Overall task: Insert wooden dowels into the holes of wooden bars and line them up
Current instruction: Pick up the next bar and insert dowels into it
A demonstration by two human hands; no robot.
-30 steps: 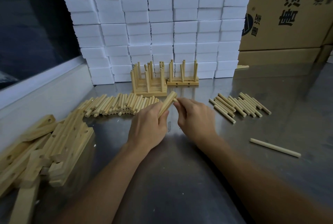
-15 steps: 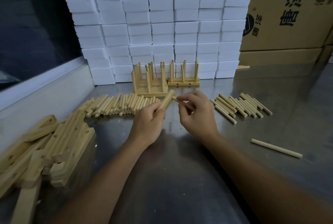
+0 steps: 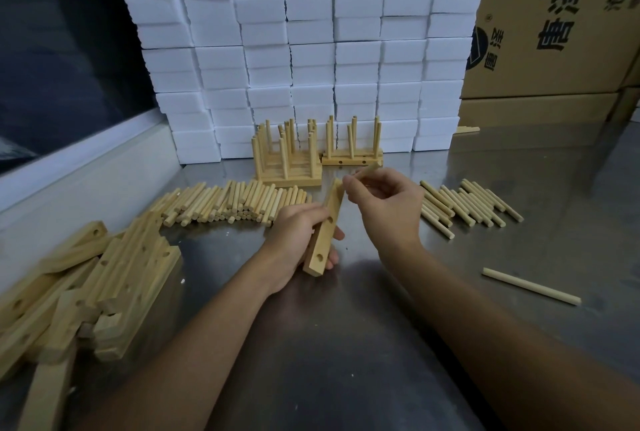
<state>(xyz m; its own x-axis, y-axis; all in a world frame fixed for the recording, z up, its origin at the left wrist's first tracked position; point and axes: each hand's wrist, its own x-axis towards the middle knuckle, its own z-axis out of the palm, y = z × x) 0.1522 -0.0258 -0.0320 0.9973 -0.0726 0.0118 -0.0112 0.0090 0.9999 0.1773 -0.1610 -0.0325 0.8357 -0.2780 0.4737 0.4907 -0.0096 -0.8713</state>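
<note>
Since a moment ago the left hand [image 3: 298,240] has tipped its wooden bar [image 3: 325,228] up steeper, so two holes now show along its face, and the right hand [image 3: 384,208] has lifted its dowel [image 3: 367,170] higher, to the bar's upper end.

Behind everything stands a wall of white foam blocks [image 3: 311,49], with cardboard boxes [image 3: 561,25] stacked to its right. All the work sits on a steel table [image 3: 346,344]. At the left edge lies a loose heap of drilled bars [image 3: 86,292], some overlapping. Farther back, a long row of dowels [image 3: 225,203] lies side by side, and a smaller row of dowels [image 3: 467,205] lies to the right of the hands. Against the foam blocks stand the finished bars [image 3: 287,160], their dowels upright, with another finished bar [image 3: 351,153] just beside them on the right. One single dowel [image 3: 530,286] lies alone, well apart, near the right forearm.

Fingers of the left hand are curled round the lower half of the bar, holding it tilted off the table. Thumb and fingertips of the right hand pinch the dowel, whose near end meets the top of the bar; whether it has entered a hole I cannot tell.
</note>
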